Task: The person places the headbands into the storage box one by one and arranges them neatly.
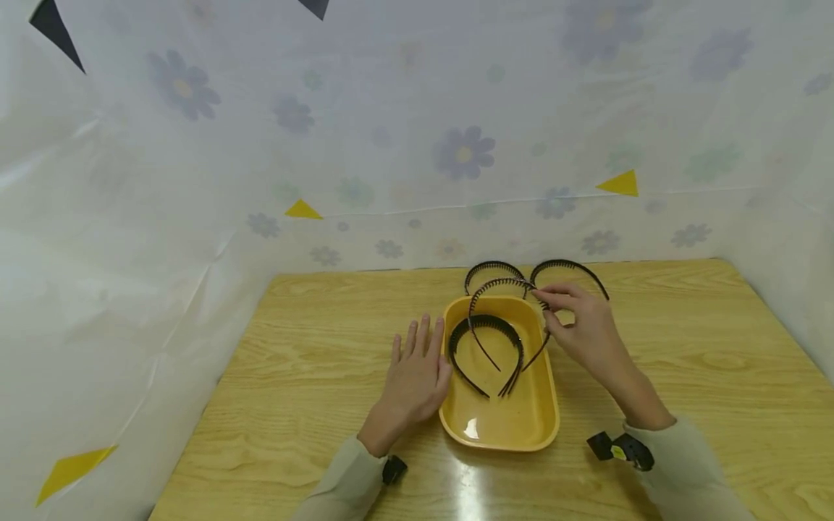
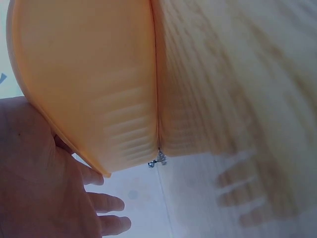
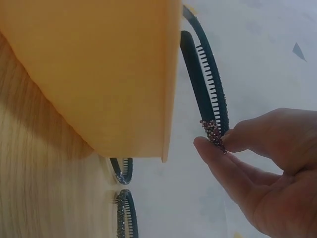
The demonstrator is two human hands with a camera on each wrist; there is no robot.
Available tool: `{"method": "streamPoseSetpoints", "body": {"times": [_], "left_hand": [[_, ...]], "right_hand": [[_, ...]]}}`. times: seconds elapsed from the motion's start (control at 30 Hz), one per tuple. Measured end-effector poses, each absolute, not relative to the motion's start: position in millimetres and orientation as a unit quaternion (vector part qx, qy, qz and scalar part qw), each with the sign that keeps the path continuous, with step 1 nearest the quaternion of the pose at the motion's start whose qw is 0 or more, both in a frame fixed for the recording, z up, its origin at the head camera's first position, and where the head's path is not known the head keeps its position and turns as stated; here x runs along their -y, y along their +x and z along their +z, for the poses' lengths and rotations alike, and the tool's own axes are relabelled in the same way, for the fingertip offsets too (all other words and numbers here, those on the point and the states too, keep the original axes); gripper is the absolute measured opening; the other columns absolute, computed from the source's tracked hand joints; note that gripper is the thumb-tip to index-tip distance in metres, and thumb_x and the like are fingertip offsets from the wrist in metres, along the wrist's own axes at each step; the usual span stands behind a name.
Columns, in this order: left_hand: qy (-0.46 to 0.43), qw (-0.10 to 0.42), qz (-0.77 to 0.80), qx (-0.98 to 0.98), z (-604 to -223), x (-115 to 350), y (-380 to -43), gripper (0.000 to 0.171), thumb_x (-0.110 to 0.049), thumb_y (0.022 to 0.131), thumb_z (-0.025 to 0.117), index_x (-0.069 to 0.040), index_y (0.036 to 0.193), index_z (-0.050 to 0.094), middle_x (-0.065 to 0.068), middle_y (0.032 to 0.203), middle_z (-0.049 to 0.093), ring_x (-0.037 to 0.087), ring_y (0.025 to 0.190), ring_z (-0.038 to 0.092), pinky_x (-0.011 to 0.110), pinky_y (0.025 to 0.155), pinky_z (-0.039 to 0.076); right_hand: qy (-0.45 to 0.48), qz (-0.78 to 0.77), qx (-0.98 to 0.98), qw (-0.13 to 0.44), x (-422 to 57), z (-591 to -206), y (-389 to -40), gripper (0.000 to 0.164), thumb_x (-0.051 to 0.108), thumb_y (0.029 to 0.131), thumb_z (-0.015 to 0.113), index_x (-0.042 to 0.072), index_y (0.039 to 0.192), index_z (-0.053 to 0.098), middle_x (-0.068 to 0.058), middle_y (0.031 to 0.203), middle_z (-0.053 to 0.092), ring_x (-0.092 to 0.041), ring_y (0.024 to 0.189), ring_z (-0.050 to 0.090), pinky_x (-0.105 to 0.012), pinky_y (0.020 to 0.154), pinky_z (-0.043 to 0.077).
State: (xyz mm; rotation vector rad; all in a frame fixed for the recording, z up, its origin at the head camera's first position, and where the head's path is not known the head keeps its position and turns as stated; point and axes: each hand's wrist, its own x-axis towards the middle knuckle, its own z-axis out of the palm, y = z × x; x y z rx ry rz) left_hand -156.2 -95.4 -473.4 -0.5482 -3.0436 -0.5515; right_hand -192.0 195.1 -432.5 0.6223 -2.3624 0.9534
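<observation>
My right hand [image 1: 586,333] pinches a thin black toothed headband [image 3: 195,82] between thumb and fingertips. Speckled, beaded-looking decoration covers the headband near the pinch in the right wrist view. In the head view this headband is held over the yellow plastic basin [image 1: 500,446], its ends pointing down into it. Black headbands [image 1: 485,320] lie close together inside the basin; how many is hard to tell. My left hand [image 1: 413,376] rests along the basin's left side, its fingers straight. The left wrist view shows that hand [image 2: 44,173] at the basin's rim.
Behind the basin, a headband [image 1: 494,263] lies on the wood-grain table [image 1: 313,347], and another headband [image 1: 567,262] lies to its right. A pale flowered sheet [image 1: 391,145] with yellow and dark triangles surrounds the table.
</observation>
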Motion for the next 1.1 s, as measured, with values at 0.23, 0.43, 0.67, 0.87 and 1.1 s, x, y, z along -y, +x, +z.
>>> {"method": "streamPoseSetpoints", "body": {"times": [0.23,0.43,0.67,0.87,1.1], "left_hand": [[-0.173,0.003,-0.172,0.970,-473,95,-157,0.061,-0.029,0.109,0.024,-0.012,0.166,0.013,0.016,0.171,0.010,0.036,0.156,0.008,0.060,0.123,0.007],[-0.172,-0.002,-0.169,0.971,-472,95,-156,0.061,-0.029,0.109,0.024,-0.013,0.167,0.011,0.013,0.171,0.007,0.034,0.157,0.005,0.060,0.123,0.006],[-0.171,-0.003,-0.165,0.971,-472,95,-156,0.061,-0.030,0.109,0.023,-0.013,0.167,0.011,0.013,0.171,0.006,0.033,0.157,0.005,0.060,0.123,0.007],[-0.168,-0.005,-0.169,0.971,-472,95,-156,0.061,-0.030,0.109,0.024,-0.013,0.167,0.012,0.014,0.171,0.009,0.032,0.157,0.004,0.059,0.123,0.005],[-0.169,-0.002,-0.169,0.971,-471,94,-156,0.062,-0.030,0.109,0.025,-0.012,0.166,0.013,0.014,0.171,0.008,0.035,0.157,0.007,0.058,0.123,0.004]], "right_hand": [[0.231,0.360,0.871,0.241,-188,-433,-190,0.038,-0.018,0.082,0.071,-0.003,0.116,0.076,-0.020,0.111,0.069,-0.029,0.079,0.071,-0.017,0.054,0.055],[0.225,0.373,0.874,0.217,-184,-435,-188,0.037,-0.017,0.083,0.072,-0.004,0.118,0.075,-0.019,0.114,0.069,-0.034,0.089,0.072,-0.034,0.065,0.062],[0.226,0.348,0.883,0.218,-179,-439,-187,0.034,-0.014,0.084,0.073,-0.003,0.116,0.077,-0.018,0.115,0.070,-0.031,0.087,0.071,-0.037,0.061,0.054],[0.220,0.339,0.891,0.208,-173,-443,-187,0.034,-0.014,0.084,0.071,-0.004,0.116,0.076,-0.021,0.116,0.069,-0.022,0.072,0.063,-0.024,0.050,0.038],[0.215,0.325,0.905,0.171,-167,-451,-190,0.034,-0.011,0.085,0.072,-0.002,0.117,0.076,-0.018,0.115,0.069,-0.007,0.056,0.043,-0.022,0.046,0.034]]}}
